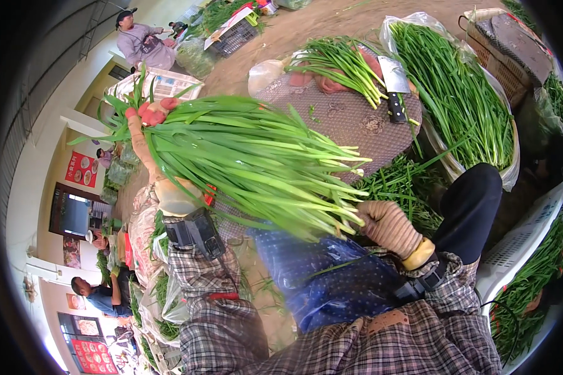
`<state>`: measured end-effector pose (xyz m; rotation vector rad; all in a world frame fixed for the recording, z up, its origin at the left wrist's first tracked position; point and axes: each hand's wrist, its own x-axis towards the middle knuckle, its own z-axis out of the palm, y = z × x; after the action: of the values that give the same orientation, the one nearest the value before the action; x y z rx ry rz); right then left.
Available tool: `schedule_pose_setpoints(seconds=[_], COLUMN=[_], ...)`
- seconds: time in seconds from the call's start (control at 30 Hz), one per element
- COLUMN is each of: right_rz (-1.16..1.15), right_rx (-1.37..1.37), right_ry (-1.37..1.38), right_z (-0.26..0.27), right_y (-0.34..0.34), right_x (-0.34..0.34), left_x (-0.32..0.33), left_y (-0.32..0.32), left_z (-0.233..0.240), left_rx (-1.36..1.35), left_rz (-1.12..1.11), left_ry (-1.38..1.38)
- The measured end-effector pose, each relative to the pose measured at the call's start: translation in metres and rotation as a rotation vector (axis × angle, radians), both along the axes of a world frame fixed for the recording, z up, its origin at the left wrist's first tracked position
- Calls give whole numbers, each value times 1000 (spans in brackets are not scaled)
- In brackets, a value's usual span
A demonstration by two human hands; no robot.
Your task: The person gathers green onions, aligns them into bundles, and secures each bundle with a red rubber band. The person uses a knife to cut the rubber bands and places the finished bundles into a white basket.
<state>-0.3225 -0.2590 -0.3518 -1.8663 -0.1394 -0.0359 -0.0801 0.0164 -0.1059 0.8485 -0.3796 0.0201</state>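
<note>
A large bunch of garlic chives [244, 154] is held across in front of me, its leaf tips to the left and its pale stem ends to the right. My left hand [152, 112], in a glove with red fingertips, grips it near the leafy end. At the stem ends, the curled fingers of my right hand [388, 227], in a striped glove, pinch a stalk. Behind the bunch stands a low stool or table with a patterned cover [356, 124]. On it lie a smaller chive bundle [342, 63] over a reddish cloth [328, 85], and a black-handled cleaver [394, 77].
An open plastic bag of chives [455, 93] stands at the right. Loose greens [399, 187] lie below the table edge. A white crate [521, 253] is beside my leg, and a blue dotted plastic apron [319, 281] covers my lap. Other people [145, 44] sit at the left.
</note>
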Motion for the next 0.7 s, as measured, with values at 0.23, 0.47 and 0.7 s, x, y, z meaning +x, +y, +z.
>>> schedule_pose_setpoints(seconds=[0.23, 0.47, 0.7], right_rz=[-125, -61, -213], right_rx=[321, 510, 328], right_ry=[20, 238, -10], right_z=[56, 45, 17], right_y=[2, 44, 49], right_x=[3, 44, 36], left_x=[-3, -13, -21], left_y=[-3, -6, -4], left_z=[10, 15, 11], left_rx=[-71, -222, -267], left_rz=[-102, -431, -229], left_ry=[-108, -54, 28])
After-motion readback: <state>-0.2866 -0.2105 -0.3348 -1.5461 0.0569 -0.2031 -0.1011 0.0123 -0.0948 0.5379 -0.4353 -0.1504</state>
